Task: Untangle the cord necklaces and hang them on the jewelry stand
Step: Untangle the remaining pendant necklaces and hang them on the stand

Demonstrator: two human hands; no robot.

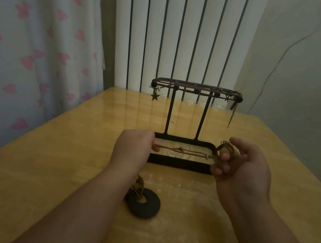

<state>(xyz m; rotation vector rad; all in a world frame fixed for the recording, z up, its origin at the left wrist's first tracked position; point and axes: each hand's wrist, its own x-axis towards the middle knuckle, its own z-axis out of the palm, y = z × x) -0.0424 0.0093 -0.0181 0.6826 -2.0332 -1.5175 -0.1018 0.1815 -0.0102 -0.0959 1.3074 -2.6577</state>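
The left hand (pixel 133 146) pinches one end of the thin brown cord necklace (pixel 192 152) and the right hand (pixel 240 163) curls its fingers (pixel 225 157) round the bunched other end. The cord is held straight between them, likely to expose the small knot (pixel 180 149), by the base of the black metal jewelry stand (pixel 180 163). A dark ring-shaped pendant (pixel 144 203) lies on the glossy yellow wooden desk (pixel 67 159) — white ribbed radiator (pixel 188 32) and pink-heart curtain (pixel 32 41) behind.

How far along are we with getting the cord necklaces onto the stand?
Done: hung cords with a star pendant already drape the top bar of the jewelry stand. In hand: the left hand and right hand grip a brown cord stretched between them, a knot mid-span. Left: that cord is not hung, and the dark ring pendant lies on the table.
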